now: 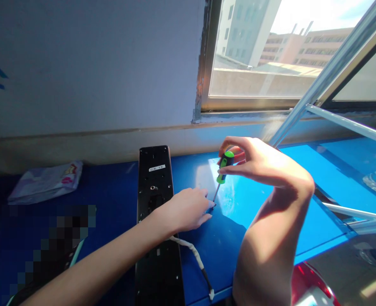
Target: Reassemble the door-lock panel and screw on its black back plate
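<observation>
My right hand (243, 158) grips the green and black handle of a screwdriver (226, 162), which stands nearly upright with its shaft slanting down to the left. Close to the screwdriver's tip is my left hand (194, 208), its fingertips near a small dark piece (213, 206) on the blue tabletop. What that piece is, and whether the fingers pinch it, is too small to make out. Under my left forearm lies a long black panel (156, 178) with a white label and screw holes. A white-sleeved cable (192, 250) runs out from it to a small plug.
A plastic packet (47, 180) lies at the left on the blue table (111, 187). A metal ladder-like frame (302, 108) leans at the right before a window. Something red (313, 282) sits below the table's front edge. Part of the lower left is pixelated.
</observation>
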Action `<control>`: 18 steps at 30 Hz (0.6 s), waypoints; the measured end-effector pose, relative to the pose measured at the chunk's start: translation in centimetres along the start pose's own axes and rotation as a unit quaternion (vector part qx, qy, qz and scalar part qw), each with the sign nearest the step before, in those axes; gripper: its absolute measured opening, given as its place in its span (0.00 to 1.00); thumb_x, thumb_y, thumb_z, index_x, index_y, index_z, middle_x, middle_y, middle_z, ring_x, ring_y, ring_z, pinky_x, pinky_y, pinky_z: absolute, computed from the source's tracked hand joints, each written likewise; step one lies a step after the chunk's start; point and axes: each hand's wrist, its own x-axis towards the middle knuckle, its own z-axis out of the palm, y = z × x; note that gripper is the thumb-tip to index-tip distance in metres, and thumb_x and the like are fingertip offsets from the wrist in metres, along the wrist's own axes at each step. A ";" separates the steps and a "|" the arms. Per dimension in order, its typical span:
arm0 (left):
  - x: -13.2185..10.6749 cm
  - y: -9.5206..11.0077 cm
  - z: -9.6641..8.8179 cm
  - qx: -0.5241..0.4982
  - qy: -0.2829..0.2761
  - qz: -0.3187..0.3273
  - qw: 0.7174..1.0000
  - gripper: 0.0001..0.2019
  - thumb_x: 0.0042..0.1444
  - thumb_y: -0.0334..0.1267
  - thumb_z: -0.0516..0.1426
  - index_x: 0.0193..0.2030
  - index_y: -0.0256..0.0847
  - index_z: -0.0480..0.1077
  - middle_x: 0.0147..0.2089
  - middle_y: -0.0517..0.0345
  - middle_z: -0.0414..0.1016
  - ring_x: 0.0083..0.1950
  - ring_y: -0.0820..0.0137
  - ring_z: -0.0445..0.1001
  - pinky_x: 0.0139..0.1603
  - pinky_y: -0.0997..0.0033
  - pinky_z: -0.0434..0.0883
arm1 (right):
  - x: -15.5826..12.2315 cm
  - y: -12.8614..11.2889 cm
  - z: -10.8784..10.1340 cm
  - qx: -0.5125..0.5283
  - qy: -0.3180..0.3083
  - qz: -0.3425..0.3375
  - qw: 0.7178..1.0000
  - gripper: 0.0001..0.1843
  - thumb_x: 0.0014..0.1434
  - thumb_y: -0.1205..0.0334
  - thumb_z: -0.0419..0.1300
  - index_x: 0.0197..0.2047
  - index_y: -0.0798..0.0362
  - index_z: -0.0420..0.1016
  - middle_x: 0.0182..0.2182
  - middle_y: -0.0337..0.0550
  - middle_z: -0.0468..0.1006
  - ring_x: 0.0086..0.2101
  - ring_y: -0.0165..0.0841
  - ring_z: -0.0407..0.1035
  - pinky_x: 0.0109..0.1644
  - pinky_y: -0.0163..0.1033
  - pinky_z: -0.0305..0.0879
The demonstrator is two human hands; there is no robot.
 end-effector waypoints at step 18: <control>0.0 -0.4 -0.3 -0.007 0.017 0.039 0.999 0.17 0.67 0.46 0.61 0.56 0.40 0.79 0.55 0.45 0.81 0.56 0.53 0.79 0.52 0.62 0.74 | -1.3 -0.1 -0.5 0.043 0.024 0.027 0.998 0.13 0.57 0.54 0.70 0.40 0.47 0.71 0.39 0.42 0.86 0.44 0.43 0.83 0.46 0.44 0.78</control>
